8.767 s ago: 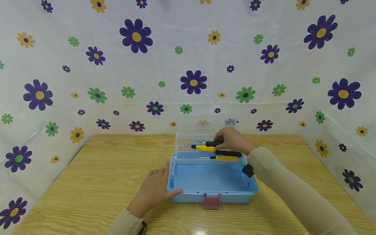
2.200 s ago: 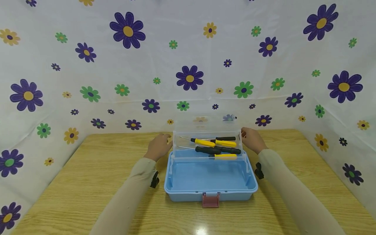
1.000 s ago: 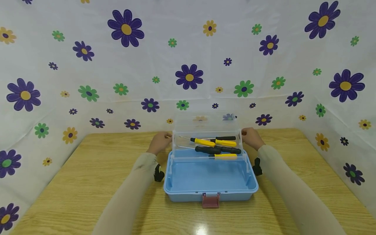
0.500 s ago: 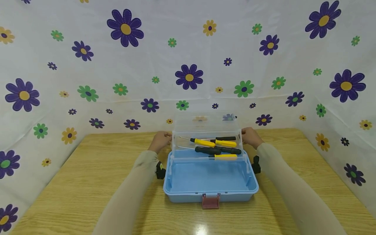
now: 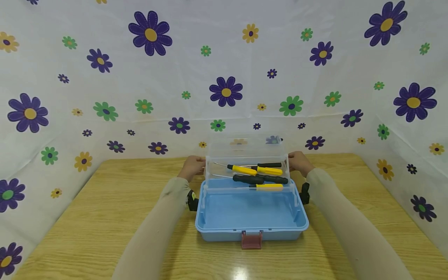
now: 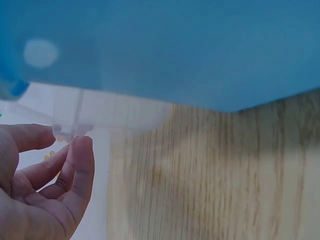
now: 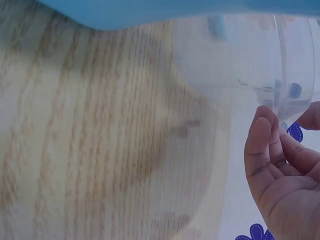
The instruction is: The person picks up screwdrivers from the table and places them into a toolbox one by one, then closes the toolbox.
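A light blue toolbox (image 5: pixel 252 212) with a pink latch (image 5: pixel 251 240) stands on the table, its clear lid (image 5: pixel 224 148) swung back. Several screwdrivers with yellow or black handles, one a yellow-handled screwdriver (image 5: pixel 241 170), lie in a clear tray (image 5: pixel 224 189) above the back part of the box. My left hand (image 5: pixel 191 167) is at the lid's left side; in the left wrist view its thumb and fingers pinch the lid's edge. On the other side my right hand (image 5: pixel 299 162) pinches the lid's right edge, shown close up in the right wrist view.
The wooden table (image 5: pixel 122 202) extends to both sides of the box. Behind it hangs a white cloth (image 5: pixel 196 74) printed with flowers, which also runs along the left and right sides.
My left hand has gone from the box's left rim back to the lid. My right hand has left the screwdrivers for the lid's right side. More screwdrivers lie in the tray.
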Demonstrator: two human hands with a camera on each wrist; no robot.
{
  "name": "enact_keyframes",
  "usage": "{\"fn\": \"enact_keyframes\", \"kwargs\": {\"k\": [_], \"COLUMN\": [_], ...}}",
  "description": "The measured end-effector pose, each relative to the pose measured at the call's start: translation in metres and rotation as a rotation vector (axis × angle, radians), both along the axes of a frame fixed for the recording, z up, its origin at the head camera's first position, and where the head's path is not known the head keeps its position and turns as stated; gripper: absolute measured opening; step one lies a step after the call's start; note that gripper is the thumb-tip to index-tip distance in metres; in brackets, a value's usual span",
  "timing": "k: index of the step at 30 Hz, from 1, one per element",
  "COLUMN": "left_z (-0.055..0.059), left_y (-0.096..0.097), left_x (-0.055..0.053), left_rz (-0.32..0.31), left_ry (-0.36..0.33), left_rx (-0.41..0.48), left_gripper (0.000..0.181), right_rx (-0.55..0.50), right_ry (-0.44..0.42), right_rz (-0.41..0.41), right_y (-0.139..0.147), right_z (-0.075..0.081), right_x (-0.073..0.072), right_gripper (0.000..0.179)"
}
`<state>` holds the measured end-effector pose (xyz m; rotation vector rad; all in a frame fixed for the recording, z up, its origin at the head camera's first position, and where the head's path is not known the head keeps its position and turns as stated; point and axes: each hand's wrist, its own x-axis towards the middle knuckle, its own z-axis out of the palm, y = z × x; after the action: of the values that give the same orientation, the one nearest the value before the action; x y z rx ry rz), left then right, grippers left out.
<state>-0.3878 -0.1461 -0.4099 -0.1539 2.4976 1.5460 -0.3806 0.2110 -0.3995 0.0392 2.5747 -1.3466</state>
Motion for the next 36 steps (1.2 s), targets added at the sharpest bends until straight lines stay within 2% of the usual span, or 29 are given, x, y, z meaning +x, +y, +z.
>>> {"fn": "enact_keyframes", "kwargs": {"k": [12,25,36], "left_z": [0.003,-0.003,-0.007], "left_y": [0.001,0.002,0.001], "left_x": [-0.002,-0.002,-0.002], "left_rz": [0.000,-0.012,-0.009], "left_ry": [0.019,0.062,0.112], "left_rx": [-0.009,-0.003,-0.018], "left_gripper": [0.034,0.033,0.032], "right_rx": [-0.005,0.024,0.014], "right_ry": [0.007,0.042,0.062], "right_rz": [-0.016,-0.016,-0.006], "right_y": [-0.001,-0.001,-0.003], "right_z": [0.001,0.000,0.007], "right_x": [-0.005,-0.001,0.005], "right_gripper": [0.039,0.034,0.033]}}
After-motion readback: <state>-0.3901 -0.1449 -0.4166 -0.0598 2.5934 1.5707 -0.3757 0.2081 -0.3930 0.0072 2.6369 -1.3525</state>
